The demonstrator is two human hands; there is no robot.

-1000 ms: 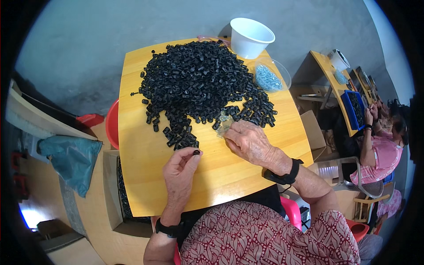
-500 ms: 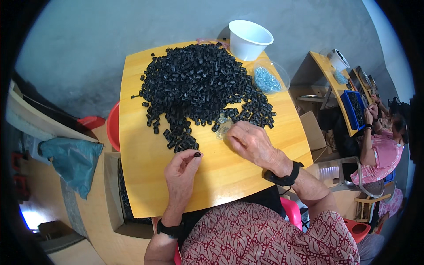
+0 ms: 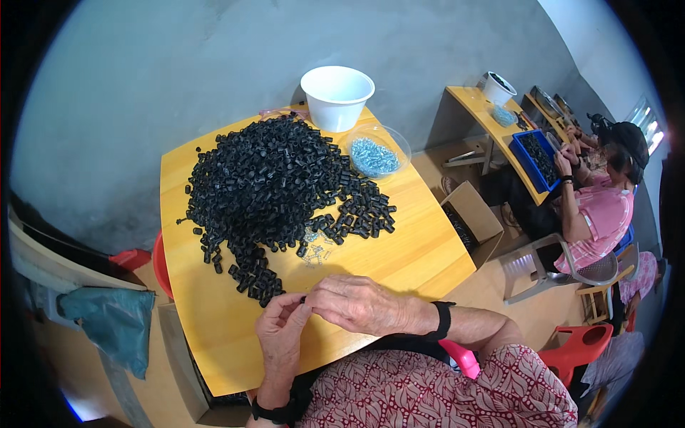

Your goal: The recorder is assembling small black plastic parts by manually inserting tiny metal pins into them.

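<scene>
My left hand pinches a small black plastic part between thumb and fingertips, near the table's front edge. Against it is my right hand, its fingers pressed together at the part; whatever they may hold is hidden. Beyond both hands, a big heap of black plastic parts covers the far left of the yellow wooden table. A few small, shiny metal pieces lie scattered on the wood at the heap's near edge.
Behind the heap stand a white bucket and a clear round dish of shiny metal pieces. A cardboard box sits on the floor at right. Farther right, a person in pink works at another table with a blue tray.
My right hand has left the scattered metal pieces and come to meet my left hand at the black part. The view has shifted, so the table appears lower and farther left.
</scene>
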